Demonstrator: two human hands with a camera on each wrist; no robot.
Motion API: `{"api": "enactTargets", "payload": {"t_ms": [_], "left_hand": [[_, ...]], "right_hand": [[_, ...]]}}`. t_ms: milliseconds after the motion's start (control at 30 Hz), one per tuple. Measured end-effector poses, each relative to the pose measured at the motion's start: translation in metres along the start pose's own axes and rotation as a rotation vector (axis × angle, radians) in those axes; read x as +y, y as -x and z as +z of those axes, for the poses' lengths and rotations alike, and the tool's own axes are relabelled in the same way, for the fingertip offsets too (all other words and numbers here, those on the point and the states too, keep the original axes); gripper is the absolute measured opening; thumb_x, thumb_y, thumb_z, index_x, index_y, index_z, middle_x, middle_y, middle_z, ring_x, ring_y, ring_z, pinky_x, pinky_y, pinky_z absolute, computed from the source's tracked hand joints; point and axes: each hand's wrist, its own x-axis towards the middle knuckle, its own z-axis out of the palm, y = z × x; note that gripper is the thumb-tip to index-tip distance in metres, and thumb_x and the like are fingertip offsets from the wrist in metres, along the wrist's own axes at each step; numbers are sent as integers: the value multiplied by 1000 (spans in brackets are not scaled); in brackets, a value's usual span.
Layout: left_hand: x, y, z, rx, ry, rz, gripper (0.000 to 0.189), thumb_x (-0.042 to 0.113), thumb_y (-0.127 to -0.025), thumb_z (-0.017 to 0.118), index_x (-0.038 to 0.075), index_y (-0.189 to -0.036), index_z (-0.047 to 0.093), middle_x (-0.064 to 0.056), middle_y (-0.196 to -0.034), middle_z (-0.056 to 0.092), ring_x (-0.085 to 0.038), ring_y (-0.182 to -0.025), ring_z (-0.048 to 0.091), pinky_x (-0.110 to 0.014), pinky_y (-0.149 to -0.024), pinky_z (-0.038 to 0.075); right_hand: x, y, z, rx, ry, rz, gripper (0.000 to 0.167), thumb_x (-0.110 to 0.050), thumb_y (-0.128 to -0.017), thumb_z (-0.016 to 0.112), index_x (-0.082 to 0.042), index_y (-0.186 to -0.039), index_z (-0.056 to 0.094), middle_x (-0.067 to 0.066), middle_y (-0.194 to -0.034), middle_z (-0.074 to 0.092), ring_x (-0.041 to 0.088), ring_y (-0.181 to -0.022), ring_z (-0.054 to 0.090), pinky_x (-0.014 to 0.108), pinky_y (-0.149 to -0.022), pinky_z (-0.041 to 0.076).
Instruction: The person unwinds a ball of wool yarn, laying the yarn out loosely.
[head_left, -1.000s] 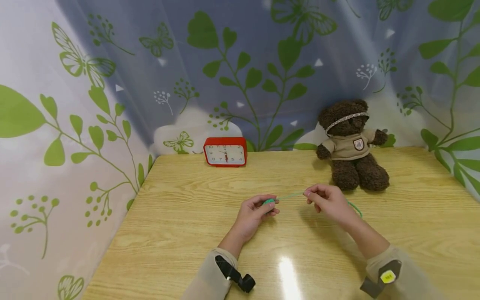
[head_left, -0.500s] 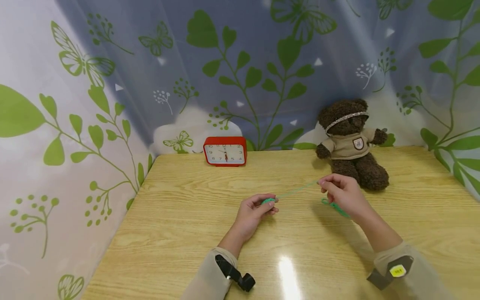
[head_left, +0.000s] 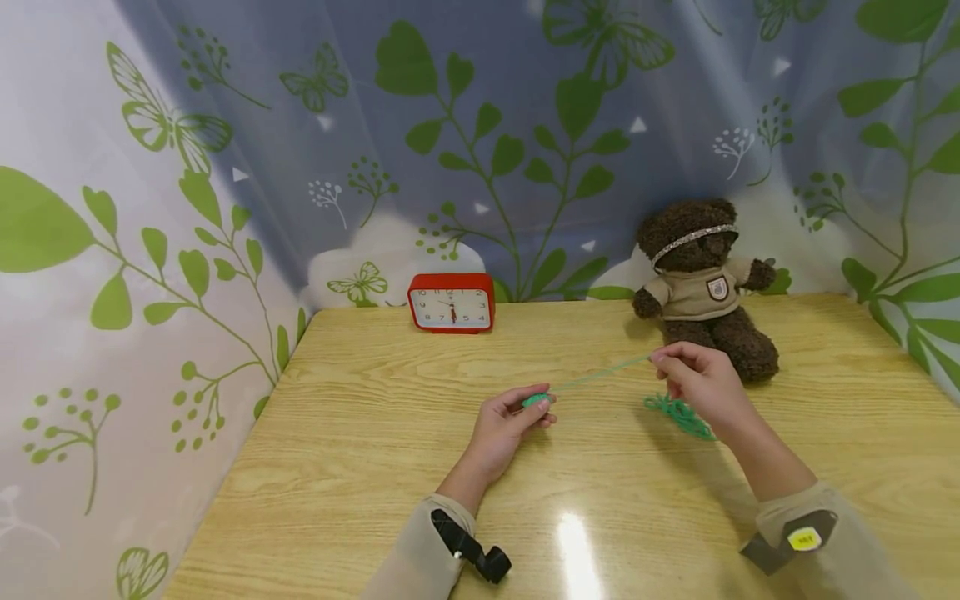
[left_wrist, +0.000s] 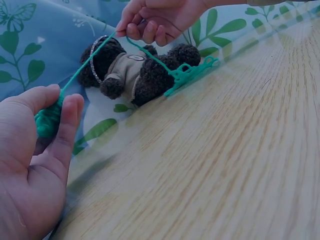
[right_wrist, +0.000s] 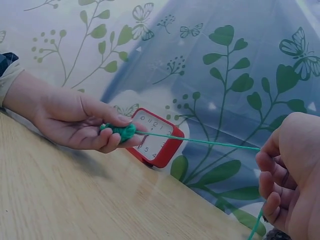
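My left hand (head_left: pixel 504 427) holds a small bundle of green yarn (head_left: pixel 536 401) between thumb and fingers, above the table. In the right wrist view the bundle (right_wrist: pixel 119 132) looks wound or knotted, and a thin greyish tip of unclear kind pokes out beside it. A green yarn strand (head_left: pixel 600 374) runs taut from the bundle up to my right hand (head_left: pixel 708 390), which pinches it between thumb and forefinger. From those fingers the yarn drops to a loose, loopy heap of green yarn (left_wrist: pixel 187 75) on the table, partly hidden behind the right hand in the head view.
A red clock (head_left: pixel 451 303) stands at the back left of the wooden table (head_left: pixel 360 467). A brown teddy bear (head_left: pixel 701 296) in a beige top sits at the back right, just beyond the right hand. Leaf-patterned cloth (head_left: pixel 495 167) hangs behind.
My right hand has moved right and slightly away, lengthening the strand between the hands. More of the loose yarn heap shows beneath it. The left hand has stayed nearly still.
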Motion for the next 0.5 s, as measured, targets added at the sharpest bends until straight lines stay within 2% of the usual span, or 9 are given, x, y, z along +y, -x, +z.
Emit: {"api": "enactTargets", "payload": {"t_ms": [200, 367, 500], "left_hand": [[-1, -1, 0, 24, 1, -17, 38, 5, -97, 64, -8, -131, 59, -35, -131, 57, -9, -85, 72, -22, -84, 61], [0, -1, 0, 30, -1, -23, 37, 6, -96, 65, -8, -130, 60, -37, -126, 57, -9, -84, 72, -22, -84, 61], [-1, -1, 0, 35, 0, -19, 38, 7, -96, 66, -9, -130, 60, -35, -120, 60, -9, -84, 72, -22, -83, 61]], "right_hand": [[-2, 0, -8, 30, -40, -2, 18, -27, -104, 54, -13, -103, 66, -11, -84, 61, 11, -66, 50, 27, -58, 50], [-5, 0, -14, 55, -63, 1, 15, -27, -104, 54, -18, -101, 66, -9, -84, 60, 10, -66, 49, 25, -57, 49], [-5, 0, -17, 80, -73, 6, 16, -28, -104, 55, -18, -100, 67, -8, -82, 61, 11, -65, 49, 26, -55, 47]]}}
